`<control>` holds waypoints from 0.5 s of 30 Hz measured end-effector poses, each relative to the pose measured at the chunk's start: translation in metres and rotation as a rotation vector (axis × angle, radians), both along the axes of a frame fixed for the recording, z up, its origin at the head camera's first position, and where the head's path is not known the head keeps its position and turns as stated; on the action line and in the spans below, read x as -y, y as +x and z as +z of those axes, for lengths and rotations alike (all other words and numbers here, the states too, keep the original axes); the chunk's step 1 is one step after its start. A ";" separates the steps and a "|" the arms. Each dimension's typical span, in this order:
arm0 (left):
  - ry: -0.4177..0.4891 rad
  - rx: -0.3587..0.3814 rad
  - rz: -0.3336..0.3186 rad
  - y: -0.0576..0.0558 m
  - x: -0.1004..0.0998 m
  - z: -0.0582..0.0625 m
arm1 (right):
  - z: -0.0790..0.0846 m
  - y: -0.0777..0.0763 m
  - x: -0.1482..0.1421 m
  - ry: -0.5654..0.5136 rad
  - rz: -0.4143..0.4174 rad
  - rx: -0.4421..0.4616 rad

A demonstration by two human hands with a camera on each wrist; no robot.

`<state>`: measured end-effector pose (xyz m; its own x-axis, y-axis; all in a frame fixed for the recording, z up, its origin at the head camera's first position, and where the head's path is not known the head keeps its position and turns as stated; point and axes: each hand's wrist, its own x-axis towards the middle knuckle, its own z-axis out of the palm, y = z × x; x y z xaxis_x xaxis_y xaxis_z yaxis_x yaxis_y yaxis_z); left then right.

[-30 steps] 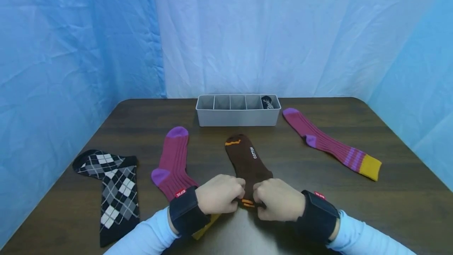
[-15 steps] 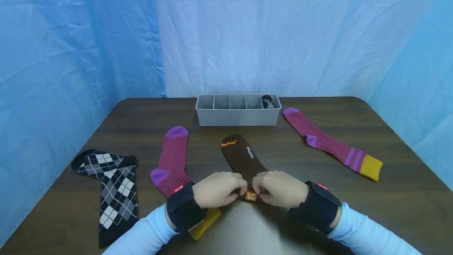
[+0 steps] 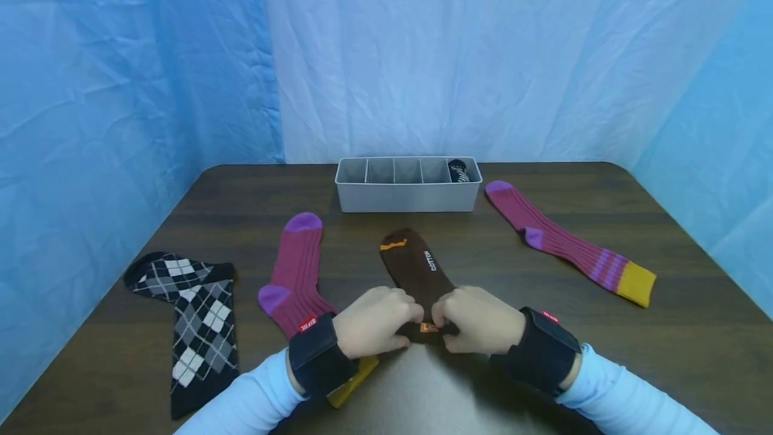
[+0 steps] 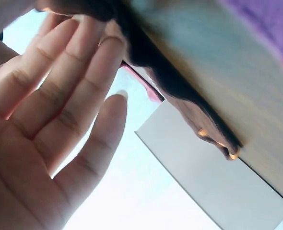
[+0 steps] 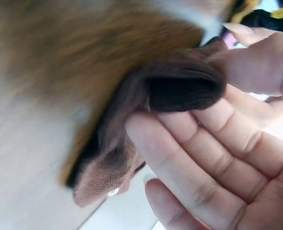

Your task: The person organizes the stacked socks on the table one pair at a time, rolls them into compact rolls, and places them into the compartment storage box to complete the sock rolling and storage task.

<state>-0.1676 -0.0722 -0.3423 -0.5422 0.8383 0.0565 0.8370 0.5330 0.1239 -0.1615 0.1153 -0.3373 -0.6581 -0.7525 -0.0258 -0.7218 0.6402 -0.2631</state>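
A brown sock [image 3: 417, 267] lies in the middle of the table, its orange-striped toe pointing away and white lettering on its sole. My left hand [image 3: 377, 321] pinches the left side of its near end. On the opposite side, my right hand [image 3: 483, 319] pinches the same end. An orange label [image 3: 429, 327] shows partly between the hands. In the right wrist view, thumb and fingers grip a folded edge of the sock [image 5: 103, 177]. The left wrist view shows the sock [image 4: 194, 110] stretching from the fingertips; the thumb's contact is hidden there.
A grey divided box [image 3: 407, 198] stands at the back, a rolled black-and-white sock [image 3: 459, 171] in its right compartment. Purple-and-yellow socks lie left [image 3: 296, 267] and right [image 3: 561, 240]; the left forearm partly covers the left one. An argyle sock [image 3: 202, 327] lies far left.
Both hands have moved slightly away from me with the sock's near end. An orange label came into sight between them and now shows as a narrower strip. The other socks stay put.
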 end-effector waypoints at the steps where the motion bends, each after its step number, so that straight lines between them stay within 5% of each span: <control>1: 0.002 0.006 -0.003 0.000 0.000 0.000 | 0.000 0.000 0.000 -0.015 0.007 0.034; 6: 0.047 0.071 -0.025 0.003 -0.001 -0.001 | 0.001 0.003 -0.003 -0.063 0.038 0.186; 11: 0.055 0.129 -0.017 0.003 0.000 -0.001 | 0.000 0.004 -0.004 -0.050 0.045 0.136; 15: 0.061 0.088 -0.005 0.002 0.000 -0.003 | -0.002 0.002 -0.005 -0.068 0.044 0.041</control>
